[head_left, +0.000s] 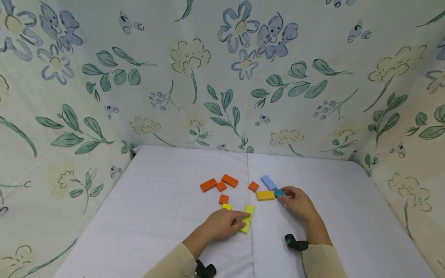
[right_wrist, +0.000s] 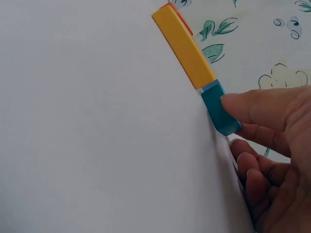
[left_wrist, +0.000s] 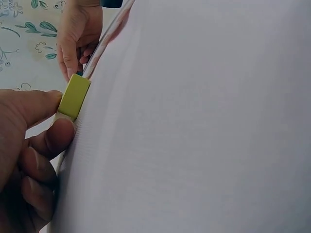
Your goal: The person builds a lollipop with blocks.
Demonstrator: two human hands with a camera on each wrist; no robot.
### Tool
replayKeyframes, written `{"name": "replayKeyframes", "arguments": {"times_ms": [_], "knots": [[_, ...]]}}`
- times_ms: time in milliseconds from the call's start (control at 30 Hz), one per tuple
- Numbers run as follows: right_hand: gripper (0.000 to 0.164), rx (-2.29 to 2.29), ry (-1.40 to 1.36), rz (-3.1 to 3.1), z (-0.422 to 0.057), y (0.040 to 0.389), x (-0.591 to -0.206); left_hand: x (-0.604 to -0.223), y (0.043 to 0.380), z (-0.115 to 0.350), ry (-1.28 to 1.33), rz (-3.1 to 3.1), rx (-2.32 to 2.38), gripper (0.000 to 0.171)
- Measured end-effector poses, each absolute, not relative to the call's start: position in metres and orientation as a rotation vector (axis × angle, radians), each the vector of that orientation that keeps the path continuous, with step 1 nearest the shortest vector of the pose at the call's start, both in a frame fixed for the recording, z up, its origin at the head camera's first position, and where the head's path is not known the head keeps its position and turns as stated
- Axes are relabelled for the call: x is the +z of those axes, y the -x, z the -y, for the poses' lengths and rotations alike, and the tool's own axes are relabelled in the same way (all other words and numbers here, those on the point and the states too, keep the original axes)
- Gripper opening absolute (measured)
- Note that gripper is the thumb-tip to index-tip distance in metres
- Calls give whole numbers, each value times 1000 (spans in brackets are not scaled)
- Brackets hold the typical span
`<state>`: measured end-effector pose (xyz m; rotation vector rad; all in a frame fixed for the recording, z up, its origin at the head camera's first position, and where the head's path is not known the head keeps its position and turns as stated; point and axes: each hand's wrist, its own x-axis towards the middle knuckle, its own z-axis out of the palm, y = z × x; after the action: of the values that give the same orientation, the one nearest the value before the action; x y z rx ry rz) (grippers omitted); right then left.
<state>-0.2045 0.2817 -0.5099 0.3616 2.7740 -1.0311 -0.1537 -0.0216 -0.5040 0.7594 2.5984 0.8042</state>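
I find the right hand (head_left: pixel 298 201) with fingers closed in a pinch on the teal block (head_left: pixel 279 193), just beside the amber block (head_left: pixel 265 195) on the desk (head_left: pixel 156 224). The left hand (head_left: pixel 221 224) pinches the lime block (head_left: pixel 249 210). I judge the step as positioning; next calls for releasing teal cleanly.

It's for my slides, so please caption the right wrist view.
Right-hand fingers pinch a teal block beside a longer amber block on a white surface.
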Motion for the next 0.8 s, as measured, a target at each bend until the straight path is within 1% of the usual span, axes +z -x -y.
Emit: {"name": "replayKeyframes", "arguments": {"times_ms": [400,567,800], "knots": [[49,-1052,-348,-2822,-281,199,-512,-509,149,27,-682,-2728,764,41],[48,-1058,-352,-2828,-281,201,-515,-514,147,34,-671,-2746,846,40],[48,-1063,-351,-2845,-280,201,-518,-520,153,38,-721,-2705,1009,31]]}}
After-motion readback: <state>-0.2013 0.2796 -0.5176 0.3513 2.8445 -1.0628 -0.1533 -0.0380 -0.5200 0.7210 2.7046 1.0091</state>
